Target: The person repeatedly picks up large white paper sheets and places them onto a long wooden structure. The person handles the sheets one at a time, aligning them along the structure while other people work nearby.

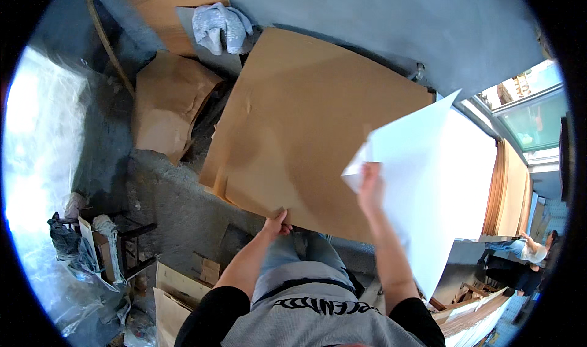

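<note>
A large brown cardboard sheet (299, 127) lies flat in front of me over my lap. My left hand (278, 225) pinches its near edge. My right hand (370, 188) holds up a big white paper sheet (428, 182) by its folded left corner, tilted above the cardboard's right side. My forearms come in from the lower edge, over my grey shirt and jeans.
Crumpled brown paper (168, 105) and a grey cloth (220, 26) lie on the concrete floor behind. Clear plastic sheeting (43, 163) is at the left, wooden pieces (168, 292) lower left. A stack of white sheets (477, 163) stands right, with another person (532, 249) seated beyond.
</note>
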Demonstrator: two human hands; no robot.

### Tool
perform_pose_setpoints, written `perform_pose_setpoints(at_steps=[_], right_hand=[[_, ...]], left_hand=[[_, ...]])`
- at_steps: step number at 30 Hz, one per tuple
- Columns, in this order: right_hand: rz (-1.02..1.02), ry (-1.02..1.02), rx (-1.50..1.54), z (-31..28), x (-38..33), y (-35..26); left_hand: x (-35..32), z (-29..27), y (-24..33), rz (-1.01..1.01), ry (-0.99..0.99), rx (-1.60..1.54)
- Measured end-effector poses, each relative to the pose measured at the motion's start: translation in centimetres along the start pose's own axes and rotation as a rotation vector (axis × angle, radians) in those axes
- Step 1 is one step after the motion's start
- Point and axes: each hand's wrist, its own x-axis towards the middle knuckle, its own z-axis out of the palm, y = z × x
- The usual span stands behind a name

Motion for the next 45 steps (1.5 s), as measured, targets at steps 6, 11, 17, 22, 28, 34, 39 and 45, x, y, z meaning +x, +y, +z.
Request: perform_pose_setpoints(at_steps=[6,11,17,22,28,34,39,45], right_hand=[[-0.238,-0.405,-0.142,15.7,-4.9,-5.9],[-0.504,-0.533,-0.080,20.0,-8.6,-9.1],[-0.463,-0.666,-0.166,22.7,-10.8,-8.5],[-0.309,-0.659,-0.060,18.2,-10.7,-7.2],[0.846,-0.488,0.559,7.7,-13.5,4.6],[1.296,0.498,0.755,0.7,-17.0,17.7],[1.411,0.831,1.098,-0.6,-16.0,22.8],[1.469,0.707,1.116,-0.9,-14.3,25.4]], left_hand=[[1.9,0.4,-1.1,0.102,-0.061,-0.039],[2.4,-0.7,-1.6,0.116,-0.172,-0.091],[0.7,-1.3,-0.1,0.037,-0.175,-0.137],[-0.6,-0.8,1.3,-0.060,-0.126,-0.268],[0.6,-0.5,0.4,-0.120,-0.018,-0.042],[-0.2,-0.8,0.9,-0.111,0.011,-0.033],[-0.8,-0.5,1.3,-0.065,0.014,0.046],[-0.1,-1.5,0.6,-0.085,0.014,0.091]])
